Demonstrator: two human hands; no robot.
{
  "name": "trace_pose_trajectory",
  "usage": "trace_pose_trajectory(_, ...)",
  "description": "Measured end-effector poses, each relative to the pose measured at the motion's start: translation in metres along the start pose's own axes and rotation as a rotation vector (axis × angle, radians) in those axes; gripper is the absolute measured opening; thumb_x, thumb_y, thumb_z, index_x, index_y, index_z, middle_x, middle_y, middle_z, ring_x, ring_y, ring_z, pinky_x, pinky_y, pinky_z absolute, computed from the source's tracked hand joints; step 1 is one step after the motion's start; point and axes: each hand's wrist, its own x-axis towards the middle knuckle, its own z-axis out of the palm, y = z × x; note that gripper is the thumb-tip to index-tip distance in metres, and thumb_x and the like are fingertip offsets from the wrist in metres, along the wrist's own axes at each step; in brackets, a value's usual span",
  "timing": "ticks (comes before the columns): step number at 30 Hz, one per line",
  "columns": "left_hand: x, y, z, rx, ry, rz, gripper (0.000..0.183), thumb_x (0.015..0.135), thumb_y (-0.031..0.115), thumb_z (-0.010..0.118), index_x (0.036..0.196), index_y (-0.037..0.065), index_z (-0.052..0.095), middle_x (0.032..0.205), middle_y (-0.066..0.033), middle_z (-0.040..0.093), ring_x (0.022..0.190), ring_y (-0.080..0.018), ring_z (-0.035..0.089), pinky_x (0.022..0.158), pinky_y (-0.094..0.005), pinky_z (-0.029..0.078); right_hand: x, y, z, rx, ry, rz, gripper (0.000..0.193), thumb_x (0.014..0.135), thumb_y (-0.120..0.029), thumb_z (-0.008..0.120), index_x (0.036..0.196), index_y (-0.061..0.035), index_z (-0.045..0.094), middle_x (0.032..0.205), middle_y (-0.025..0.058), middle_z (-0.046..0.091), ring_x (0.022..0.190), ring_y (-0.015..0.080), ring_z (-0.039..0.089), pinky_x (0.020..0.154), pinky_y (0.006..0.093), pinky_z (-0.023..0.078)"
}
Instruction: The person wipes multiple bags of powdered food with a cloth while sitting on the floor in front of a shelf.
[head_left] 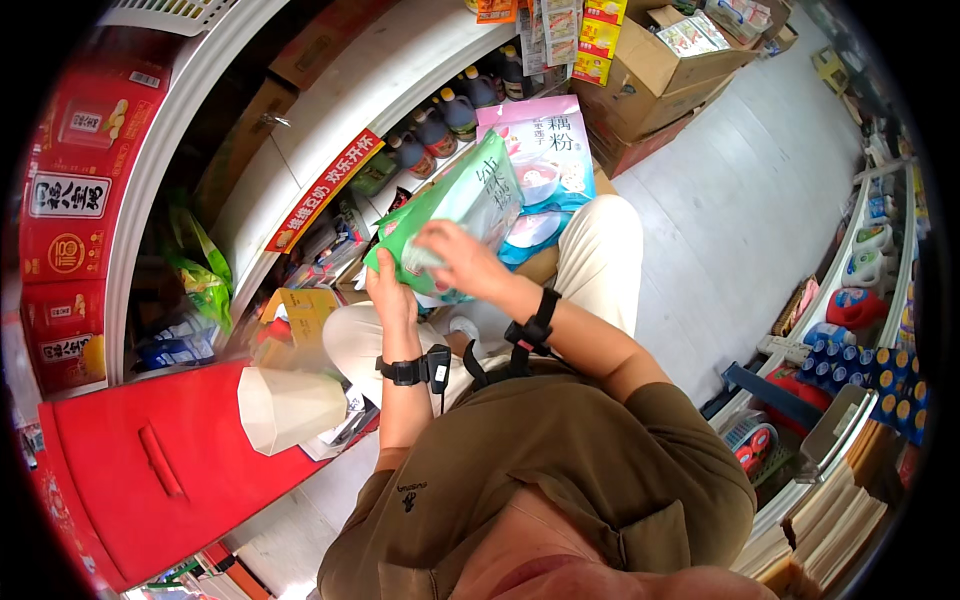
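Observation:
My left hand point(391, 292) grips the lower left end of a green plastic food bag point(462, 195), which is tilted above my lap. Across the bag's near face lies my right hand point(462, 262), its fingers bent and smeared by motion. A pale, blurred patch shows under those fingers; I cannot tell whether it is a cloth or part of the bag. Just beyond the green bag stands a pink bag point(572, 150) with bowl pictures. A blue bag point(548, 222) sits below it, partly covered. Both my wrists wear black straps.
Dark sauce bottles point(437, 133) line the lower shelf under a white ledge point(340, 85). Open cardboard boxes point(640, 70) stand at the far right. A red cabinet point(190, 490) bears a cream bin point(285, 408) on my left. Stocked shelves point(845, 300) run along the right.

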Motion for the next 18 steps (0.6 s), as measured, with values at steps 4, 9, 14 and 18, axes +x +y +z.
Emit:
trace_pose_trajectory(4,0.0,-0.005,-0.015,0.037,-0.016,0.004,0.037,0.098,0.031,0.058,0.117,-0.001,0.057,0.115,-0.0097,0.063,0.101,-0.0184,0.06,0.089,-0.0332,0.048,0.005,-0.001,-0.003,0.018,-0.085,0.064,0.041,0.075,-0.005,0.066,0.115,-0.0092,0.06,0.12,0.0133,0.052,0.107,0.0335,0.056,0.088,0.0381,0.05)
trace_pose_trajectory(9,0.0,-0.015,-0.021,0.05,0.001,0.005,0.042,0.097,0.034,0.058,0.119,-0.001,0.056,0.116,-0.0096,0.063,0.103,-0.0197,0.06,0.094,-0.0349,0.045,0.029,0.068,-0.037,-0.189,0.316,0.169,0.038,0.077,-0.008,0.066,0.114,-0.0062,0.059,0.118,0.0157,0.053,0.106,0.0362,0.056,0.091,0.0409,0.047)
trace_pose_trajectory(14,-0.003,-0.013,-0.013,0.022,-0.008,-0.013,0.034,0.1,0.027,0.055,0.119,-0.002,0.056,0.117,-0.0086,0.063,0.102,-0.017,0.059,0.092,-0.033,0.046,0.052,0.107,-0.074,-0.267,0.479,0.268,0.041,0.08,-0.01,0.066,0.12,-0.0045,0.056,0.118,0.0188,0.054,0.108,0.0388,0.055,0.093,0.0428,0.046)
trace_pose_trajectory(18,-0.002,-0.016,-0.015,0.053,-0.014,-0.005,0.047,0.096,0.036,0.059,0.123,-0.002,0.054,0.119,-0.01,0.062,0.106,-0.021,0.059,0.096,-0.0361,0.044,0.05,0.098,-0.067,-0.255,0.414,0.071,0.042,0.081,-0.008,0.065,0.122,-0.0045,0.056,0.116,0.0182,0.056,0.11,0.0376,0.055,0.095,0.042,0.046)
